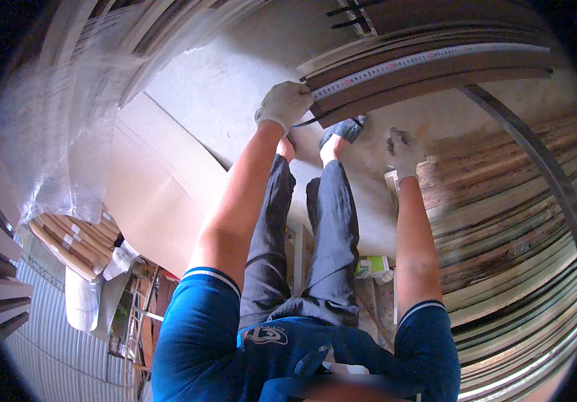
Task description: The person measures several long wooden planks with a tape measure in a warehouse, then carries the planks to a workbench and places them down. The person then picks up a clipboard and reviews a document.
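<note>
My left hand, in a pale work glove, is closed at the near-left end of a tape measure. The white blade stretches to the right along a stack of long brown boards. Part of the tape is hidden inside the fingers. My right hand, gloved too with darker fingertips, hangs over the floor to the right of my feet. Its fingers are loosely bent and apart, and I see nothing in them. Beside it lies a large pile of long wooden strips.
A curved-looking grey metal bar crosses between the boards and the wood pile. On the left lie a cardboard sheet and boards under clear plastic film. My shoe stands close to the brown boards. Behind is a green-and-white box.
</note>
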Motion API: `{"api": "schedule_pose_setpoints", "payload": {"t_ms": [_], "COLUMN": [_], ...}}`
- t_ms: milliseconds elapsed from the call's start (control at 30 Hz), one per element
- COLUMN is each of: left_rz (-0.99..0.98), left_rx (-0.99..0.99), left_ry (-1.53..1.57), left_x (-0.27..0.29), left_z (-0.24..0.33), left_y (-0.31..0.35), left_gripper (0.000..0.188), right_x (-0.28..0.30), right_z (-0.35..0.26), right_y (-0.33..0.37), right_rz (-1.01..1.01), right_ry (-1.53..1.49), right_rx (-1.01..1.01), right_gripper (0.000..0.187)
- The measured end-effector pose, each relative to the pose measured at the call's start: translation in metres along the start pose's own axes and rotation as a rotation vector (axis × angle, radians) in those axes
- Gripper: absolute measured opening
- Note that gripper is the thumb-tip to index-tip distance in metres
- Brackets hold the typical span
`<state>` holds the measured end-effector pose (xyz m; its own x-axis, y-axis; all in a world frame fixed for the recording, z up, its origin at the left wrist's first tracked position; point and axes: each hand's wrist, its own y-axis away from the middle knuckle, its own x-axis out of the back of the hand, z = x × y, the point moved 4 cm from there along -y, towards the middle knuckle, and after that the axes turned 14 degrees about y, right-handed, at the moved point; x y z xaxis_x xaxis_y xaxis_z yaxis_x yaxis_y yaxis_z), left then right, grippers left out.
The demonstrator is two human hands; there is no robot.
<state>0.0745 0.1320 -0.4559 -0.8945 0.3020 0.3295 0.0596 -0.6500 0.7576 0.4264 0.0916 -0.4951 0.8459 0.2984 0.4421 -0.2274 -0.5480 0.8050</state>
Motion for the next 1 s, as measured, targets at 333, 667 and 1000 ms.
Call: {"api": "schedule_pose_setpoints", "payload": {"t_ms": [333, 667, 1000], "left_rz": [0.025, 0.006, 0.033], "left_rx": [0.020, 0.134, 0.069], "left_ry": [0.008, 0.042, 0.051], "left_x": [0.001, 0.000, 0.002], "left_z": [0.003, -0.001, 0.000], "left_y": [0.002, 0.001, 0.002], "left_gripper": [0.034, 0.038, 0.036], "right_x": [-0.011, -0.011, -0.017], "right_z": [-0.007, -0.002, 0.005], "right_y": [0.001, -0.003, -0.007], "right_rz": [-0.034, -0.047, -0.058], "right_ry": [0.081, 0.016, 0.065], "right_rx": [-0.009, -0.009, 0.072], "right_gripper": [0.028, 0.025, 0.025]}}
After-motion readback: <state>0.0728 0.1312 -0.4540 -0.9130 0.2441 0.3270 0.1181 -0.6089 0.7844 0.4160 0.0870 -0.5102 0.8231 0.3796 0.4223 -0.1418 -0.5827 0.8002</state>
